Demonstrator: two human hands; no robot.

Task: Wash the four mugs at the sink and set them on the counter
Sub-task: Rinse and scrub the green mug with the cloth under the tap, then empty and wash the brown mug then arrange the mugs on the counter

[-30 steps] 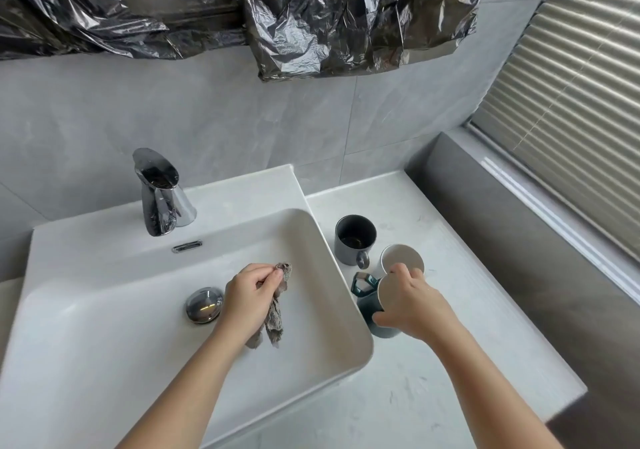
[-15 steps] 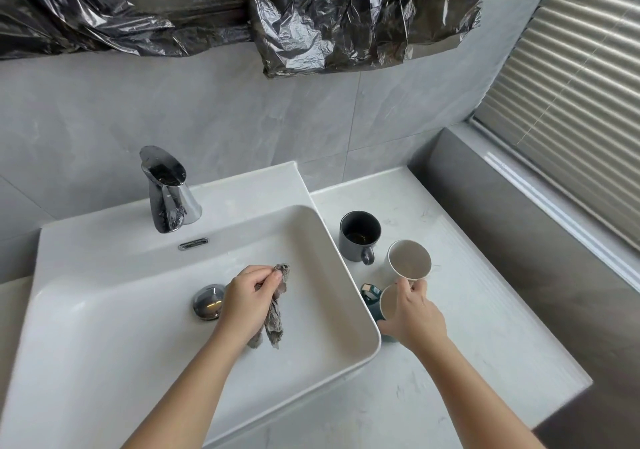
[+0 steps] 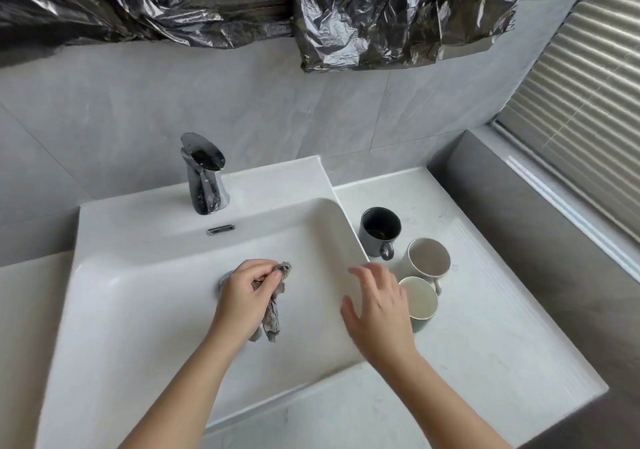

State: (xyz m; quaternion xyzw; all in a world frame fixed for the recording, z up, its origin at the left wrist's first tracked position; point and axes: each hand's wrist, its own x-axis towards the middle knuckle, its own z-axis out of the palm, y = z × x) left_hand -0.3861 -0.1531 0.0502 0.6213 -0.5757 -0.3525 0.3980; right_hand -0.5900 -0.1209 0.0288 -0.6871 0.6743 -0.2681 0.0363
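Note:
Three mugs stand on the white counter (image 3: 485, 327) right of the sink (image 3: 145, 310): a dark grey mug (image 3: 379, 232) farthest back, a white mug (image 3: 428, 258) in front of it, and a pale mug (image 3: 419, 299) nearest me. My right hand (image 3: 375, 310) hovers with fingers spread over the sink's right rim, just left of the pale mug, holding nothing. My left hand (image 3: 244, 298) is inside the basin and pinches a crumpled grey cloth (image 3: 273, 310) that hangs down. A fourth mug is not visible.
A chrome faucet (image 3: 204, 175) stands at the back of the sink, with an overflow slot below it. The drain plug is mostly hidden behind my left hand. Black plastic sheeting hangs on the wall above. A grey ledge and window blinds run along the right.
My right hand let go of the pale mug on the counter and moved left toward the sink rim, fingers now spread. My left hand stays in the basin with the cloth.

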